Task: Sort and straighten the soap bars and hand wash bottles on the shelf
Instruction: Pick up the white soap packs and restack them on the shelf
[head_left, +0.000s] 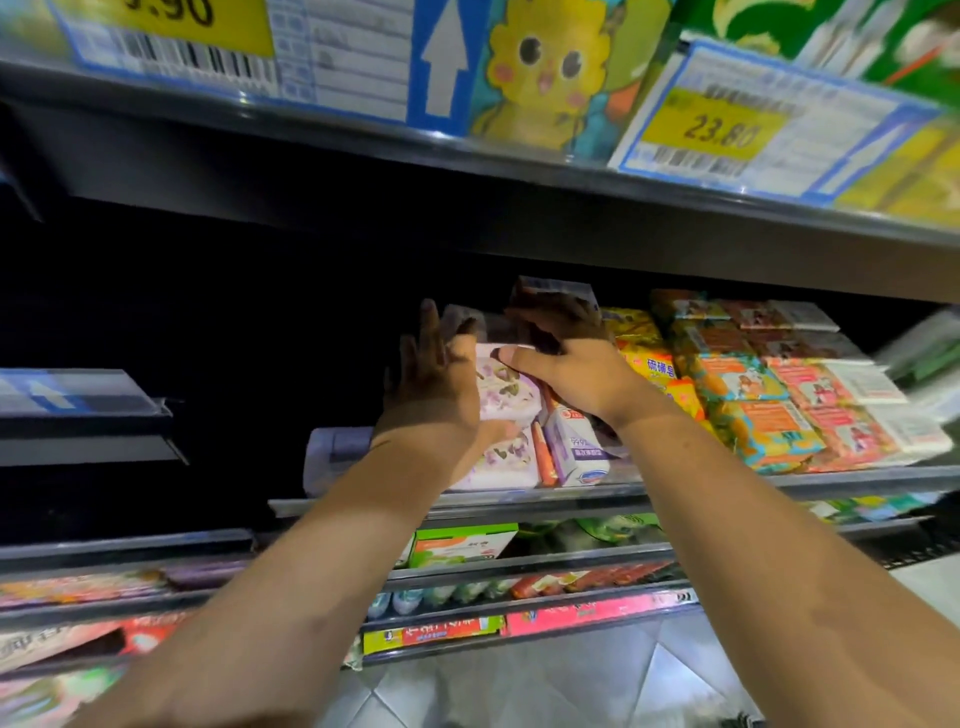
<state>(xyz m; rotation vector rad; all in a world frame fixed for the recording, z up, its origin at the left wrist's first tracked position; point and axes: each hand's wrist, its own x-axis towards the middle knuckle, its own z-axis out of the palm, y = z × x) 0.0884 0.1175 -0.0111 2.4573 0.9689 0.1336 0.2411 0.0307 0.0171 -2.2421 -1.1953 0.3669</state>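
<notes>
We see two bare forearms, uncovered to the near frame edge, with a bare left hand and right hand.

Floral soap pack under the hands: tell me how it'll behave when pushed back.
Likely stiff: the floral soap pack keeps blocky edges. Its glossy wrapper probably slides easily on the pack below. Broad and low, it seems unlikely to tip.

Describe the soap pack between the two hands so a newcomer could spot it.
On the middle grey metal shelf, left of the row of orange and yellow packs, the left hand and right hand flank a white soft-wrapped soap pack printed with lilac flowers. It sits above a second floral pack; the purple-and-white pack marked 99% beside them has no flowers.
</notes>
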